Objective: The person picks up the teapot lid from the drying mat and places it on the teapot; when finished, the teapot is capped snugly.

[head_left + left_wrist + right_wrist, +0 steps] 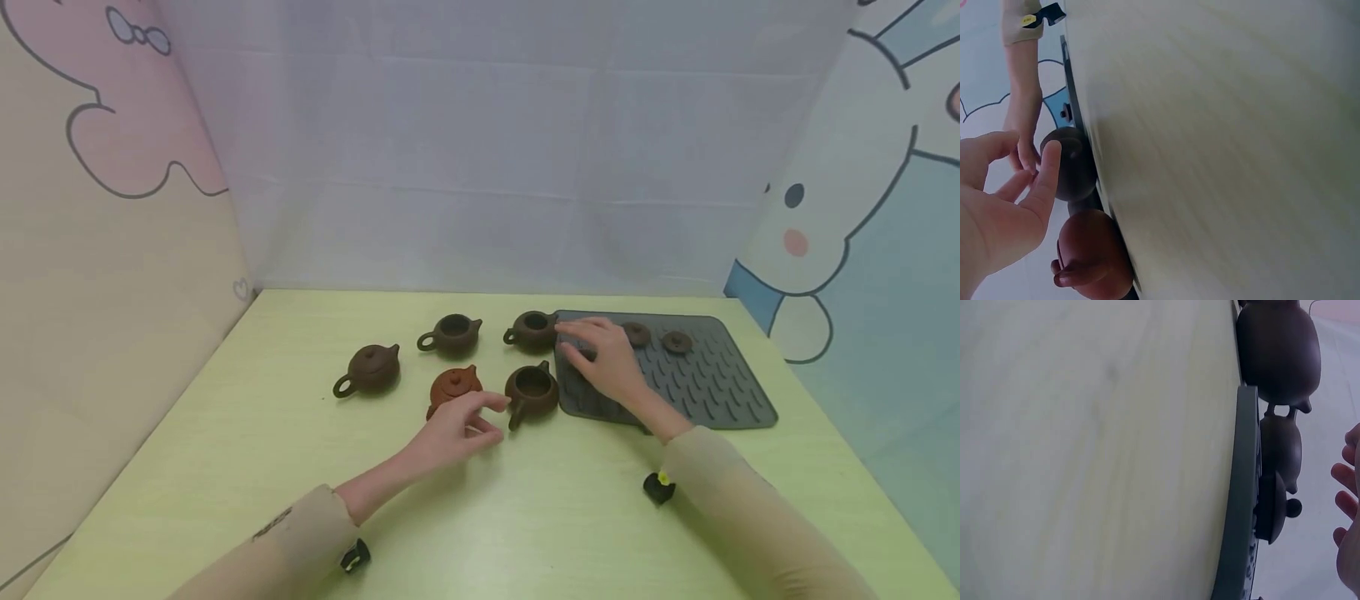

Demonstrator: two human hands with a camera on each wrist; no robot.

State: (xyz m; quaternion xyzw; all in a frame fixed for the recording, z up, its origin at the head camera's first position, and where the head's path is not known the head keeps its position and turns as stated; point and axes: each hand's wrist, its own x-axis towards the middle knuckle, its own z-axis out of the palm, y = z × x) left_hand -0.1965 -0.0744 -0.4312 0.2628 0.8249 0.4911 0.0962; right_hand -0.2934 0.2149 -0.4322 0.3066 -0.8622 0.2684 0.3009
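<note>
My left hand (pixel 450 432) hovers beside a dark brown teapot without a lid (pixel 532 393), thumb and fingers apart with nothing between them. Its fingertips come close to that pot's handle; whether they touch, I cannot tell. Behind this hand, partly covered by it, stands a reddish-brown lidded teapot (pixel 454 382). Over the left part of a grey ribbed mat (pixel 720 392), my right hand (pixel 609 360) is held with loosely bent fingers. Below it a dark teapot lid (pixel 1277 507) lies on the mat, knob up, apart from the fingers in the right wrist view.
Two more lidless dark teapots (pixel 453 336) (pixel 534 332) stand at the back, the right one by the mat's corner. On the left is a dark lidded teapot (pixel 372 369). Two lids (pixel 636 334) (pixel 677 342) lie towards the mat's back edge. A pale curtain (pixel 487 167) hangs behind the table.
</note>
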